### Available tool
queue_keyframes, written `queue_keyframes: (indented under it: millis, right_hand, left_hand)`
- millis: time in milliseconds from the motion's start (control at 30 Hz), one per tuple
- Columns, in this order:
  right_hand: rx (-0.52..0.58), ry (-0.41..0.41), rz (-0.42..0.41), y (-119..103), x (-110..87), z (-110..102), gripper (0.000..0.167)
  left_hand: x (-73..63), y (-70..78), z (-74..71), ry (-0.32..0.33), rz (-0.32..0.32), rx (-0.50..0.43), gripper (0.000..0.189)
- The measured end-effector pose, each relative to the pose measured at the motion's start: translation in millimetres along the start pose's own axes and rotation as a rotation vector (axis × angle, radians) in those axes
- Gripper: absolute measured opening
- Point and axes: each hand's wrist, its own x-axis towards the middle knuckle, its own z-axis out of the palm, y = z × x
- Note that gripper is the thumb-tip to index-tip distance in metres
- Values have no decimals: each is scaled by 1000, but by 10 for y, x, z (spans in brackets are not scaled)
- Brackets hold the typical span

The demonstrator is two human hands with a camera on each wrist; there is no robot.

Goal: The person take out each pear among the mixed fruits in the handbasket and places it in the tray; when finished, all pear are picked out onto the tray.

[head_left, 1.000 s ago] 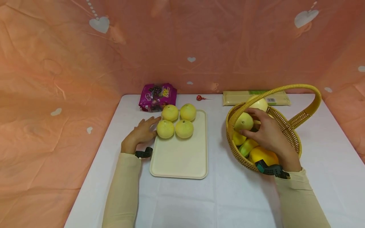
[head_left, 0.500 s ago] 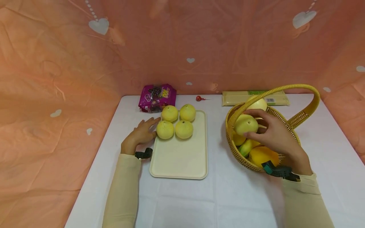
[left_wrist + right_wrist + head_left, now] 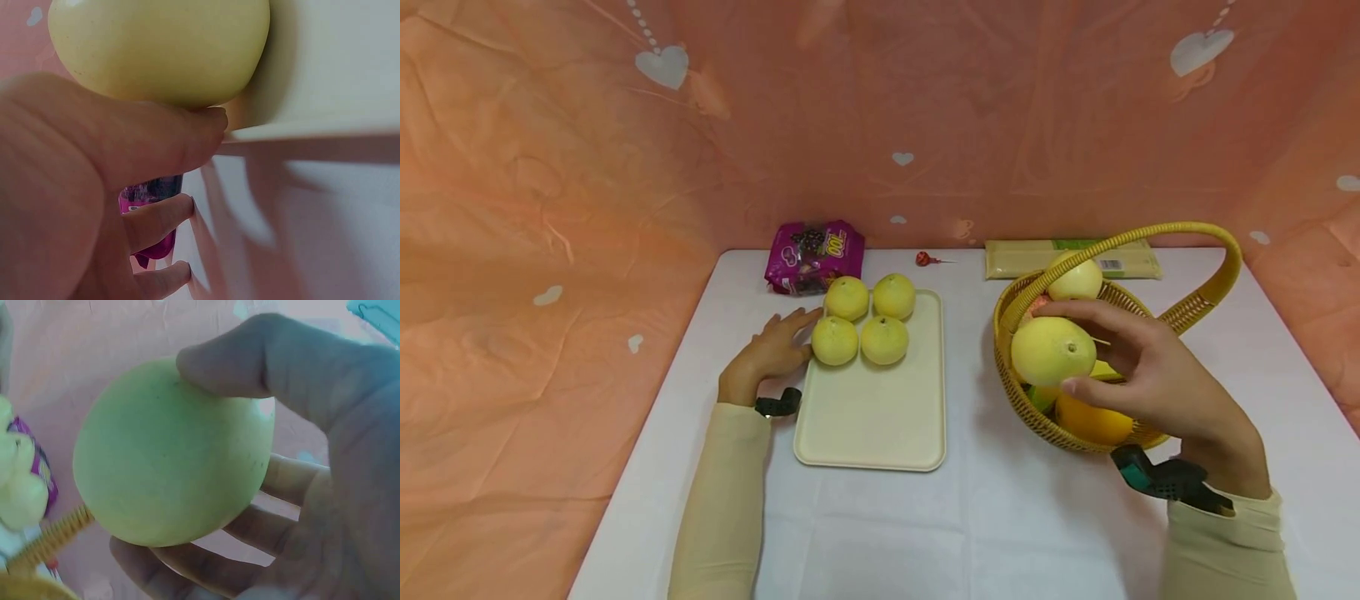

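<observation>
My right hand holds a round yellow-green fruit over the front of a wicker basket. In the right wrist view the thumb lies on one side of this smooth fruit, the fingers curled along the other. At the left, my left hand rests beside the cream tray, fingers extended. Its thumb lies at the tray's rim against a yellow fruit. Several such fruits stand grouped at the back of the tray.
Inside the basket are another pale-yellow fruit and an orange-yellow fruit. Its tall handle arches above. A purple snack packet, a small red-headed pick and a flat beige packet lie along the back.
My right hand has lifted the yellow-green fruit out of the basket's heap, bringing it nearer and slightly right. A reddish fruit now shows behind it. The left hand stays put.
</observation>
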Motion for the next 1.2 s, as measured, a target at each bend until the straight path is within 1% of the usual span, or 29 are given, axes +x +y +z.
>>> queue_keyframes:
  millis: [67, 200, 500, 567, 767, 867, 1000, 1200]
  right_hand:
    - [-3, -9, -16, -27, 34, 72, 75]
    - [-77, -24, -35, -57, 144, 227, 73]
    - [-68, -118, -37, 40, 457, 598, 70]
    - [-41, -144, -41, 71, 537, 692, 69]
    - [40, -224, 6, 203, 741, 973, 66]
    - [71, -254, -3, 301, 837, 1114, 66]
    - [141, -294, -18, 442, 956, 1300, 65]
    - [196, -325, 33, 620, 1085, 1549, 66]
  left_hand:
    - [0, -3, -3, 2, 0, -1, 72]
    - [5, -11, -1, 3, -3, -1, 71]
    - [3, -21, 7, 5, -3, -5, 71]
    - [1, -21, 7, 3, -4, -6, 71]
    - [6, -19, 4, 6, 2, 22, 71]
    - [17, -29, 6, 8, 5, 30, 72]
    - [26, -35, 7, 7, 9, 27, 72]
    - [28, -33, 5, 13, 12, 21, 71]
